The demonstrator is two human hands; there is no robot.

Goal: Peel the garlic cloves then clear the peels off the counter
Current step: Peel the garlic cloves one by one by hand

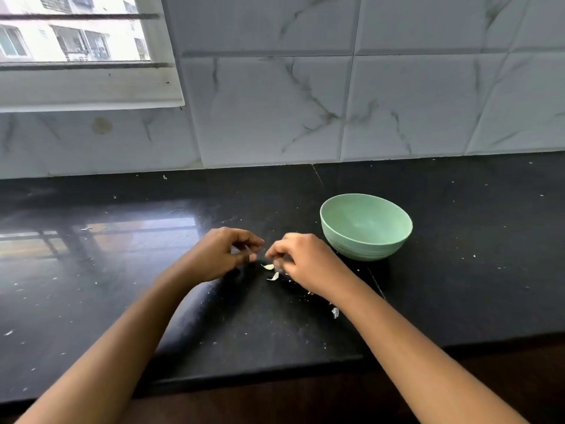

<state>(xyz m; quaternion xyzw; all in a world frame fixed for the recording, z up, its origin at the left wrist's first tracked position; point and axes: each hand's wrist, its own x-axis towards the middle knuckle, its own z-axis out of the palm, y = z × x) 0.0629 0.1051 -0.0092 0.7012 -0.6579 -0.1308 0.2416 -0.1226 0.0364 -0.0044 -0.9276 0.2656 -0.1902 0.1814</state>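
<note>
Two pale garlic cloves lie on the black counter (244, 316), one (268, 266) just under my fingertips and another (273, 276) slightly nearer. My left hand (220, 255) hovers left of them with fingers curled and pinched; whether it holds anything is hidden. My right hand (302, 261) rests right of the cloves, fingers curled down over something small that I cannot make out. A bit of white peel (335, 312) lies beside my right forearm. Tiny peel flecks dot the counter.
A pale green bowl (366, 226), seemingly empty, stands on the counter just right of my right hand. A marbled tile wall rises behind, with a window (76, 35) at upper left. The counter's front edge runs below my forearms.
</note>
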